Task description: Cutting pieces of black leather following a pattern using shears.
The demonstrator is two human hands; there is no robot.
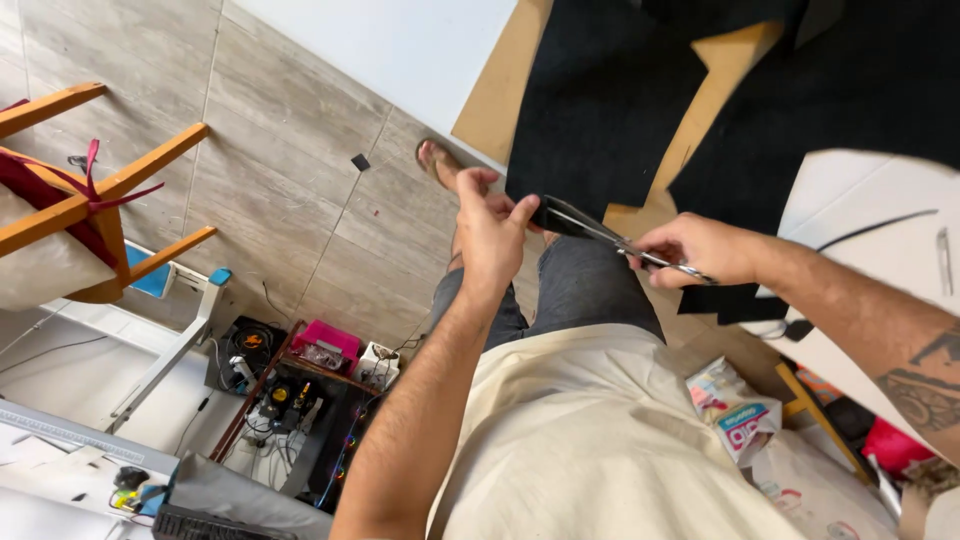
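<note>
A: What are the two hands doing at this moment?

B: The right hand (pixel 700 250) is gripping the handles of a pair of scissors (pixel 625 245), and its grip is clenched around them. The left hand (pixel 490 235) is pinching a small dark piece of fabric (pixel 553 213) between thumb and fingers, so this grip is also closed on something.

A: Where is the fabric lying in relation to the scissors?

B: It is lying at the left end of the blades, touching them. The long axis of the scissors is running from the right hand toward the left hand, slightly upward to the left in the head view. The tips are pointing at the fabric, and the left hand is the nearer one to it.

A: Are the blades open or shut?

B: It is difficult to tell; they are looking nearly together, but the picture is not sharp there.

A: And what is around them?

B: Both hands are hanging above the person's lap. On the far side, a big black cloth (pixel 600 110) is lying on a brown board (pixel 500 90). On the left, a wooden stool (pixel 90 190) is standing on the tiled floor (pixel 290 130).
</note>
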